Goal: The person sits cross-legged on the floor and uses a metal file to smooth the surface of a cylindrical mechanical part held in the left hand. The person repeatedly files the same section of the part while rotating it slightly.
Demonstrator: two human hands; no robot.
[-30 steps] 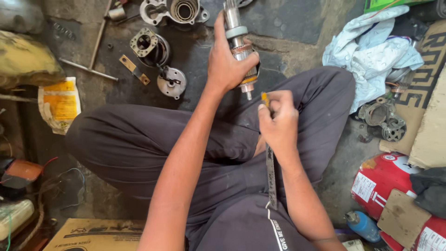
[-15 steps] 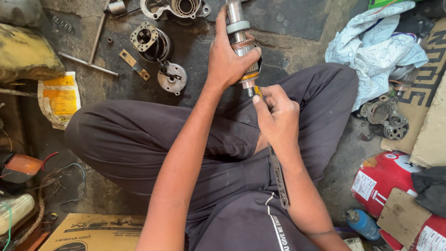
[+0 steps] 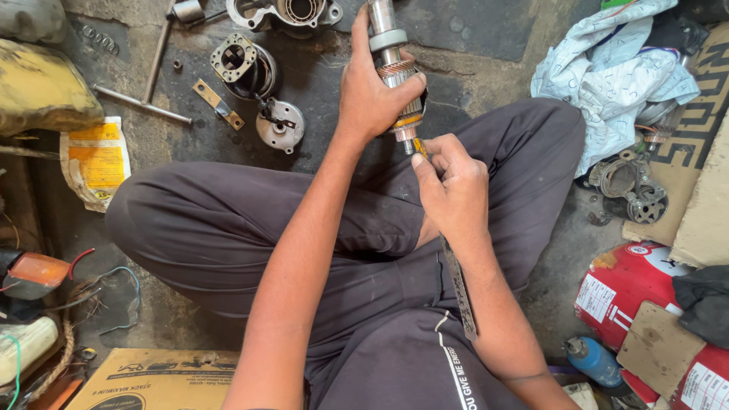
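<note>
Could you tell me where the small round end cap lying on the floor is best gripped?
Grip the end cap across its round rim, coming from above. It lies flat and clear of the housing beside it, so both rim sides look free.

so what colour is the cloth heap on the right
Pale blue and white, crumpled cloth; the head view shows it.

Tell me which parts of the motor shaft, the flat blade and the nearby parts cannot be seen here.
Head view only:
- motor shaft: top cut by the frame edge; middle hidden in the left hand grip.
- flat blade: upper part hidden behind the right hand.
- metal housing: cut by the top edge.
- red cylinder: partly under cardboard.
</note>
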